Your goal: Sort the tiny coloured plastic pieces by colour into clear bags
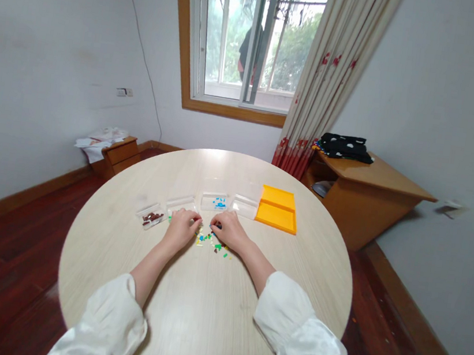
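Observation:
A scatter of small coloured pieces [211, 241], green, yellow and blue, lies on the round table [201, 312]. My left hand [181, 225] rests at the left edge of the scatter with its fingers curled and pinched together at the tips. My right hand [228, 229] sits at the scatter's right, fingers curled down onto the pieces. What either pinch holds is too small to make out. Just beyond the hands stands a row of clear boxes: one with dark red pieces [151, 216], one behind my left hand [181, 203], one with blue pieces [215, 201], one more to the right [245, 205].
An orange tray [277, 208] sits at the right end of the row. A wooden desk [370, 189] with dark cloth stands at the right wall, a low cabinet [120, 153] with papers at the left. A curtain hangs beside the window.

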Motion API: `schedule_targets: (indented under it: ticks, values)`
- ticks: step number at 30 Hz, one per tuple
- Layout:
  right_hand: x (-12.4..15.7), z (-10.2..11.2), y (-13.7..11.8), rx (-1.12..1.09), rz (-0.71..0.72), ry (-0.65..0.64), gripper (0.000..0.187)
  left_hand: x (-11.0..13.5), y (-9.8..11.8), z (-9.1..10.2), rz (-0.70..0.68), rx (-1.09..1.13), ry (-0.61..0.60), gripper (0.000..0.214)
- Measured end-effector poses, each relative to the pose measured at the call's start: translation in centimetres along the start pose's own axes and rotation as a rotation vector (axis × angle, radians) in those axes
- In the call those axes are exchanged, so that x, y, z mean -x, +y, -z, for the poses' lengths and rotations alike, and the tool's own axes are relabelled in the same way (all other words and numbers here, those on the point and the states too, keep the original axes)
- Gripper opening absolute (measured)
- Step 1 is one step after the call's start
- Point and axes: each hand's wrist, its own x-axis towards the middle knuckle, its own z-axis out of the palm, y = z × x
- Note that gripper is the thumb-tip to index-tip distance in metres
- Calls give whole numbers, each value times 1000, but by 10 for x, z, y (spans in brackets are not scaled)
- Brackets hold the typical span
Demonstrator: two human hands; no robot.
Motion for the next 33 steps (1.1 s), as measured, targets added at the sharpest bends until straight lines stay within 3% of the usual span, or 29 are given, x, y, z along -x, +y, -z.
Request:
schedule_targets:
  ticks: [8, 17, 22, 25, 33]
  values:
    - [1, -4, -3, -127, 27, 95, 11, 0, -2, -6, -92, -18, -68, 20]
    - [1, -8, -10, -240, 53, 182, 12, 1, 0, -6, -112, 49, 0, 15]
    - [-4, -11, 3, -224, 20, 361, 22, 1, 1, -8, -85, 28, 28, 18]
    - [-7, -13, 13, -193, -14, 440, 27, 0, 3, -12, -107, -10, -4, 21]
    - [-9, -14, 22, -225, -88, 447, 18, -1, 10, -15, -115, -92, -116, 21]
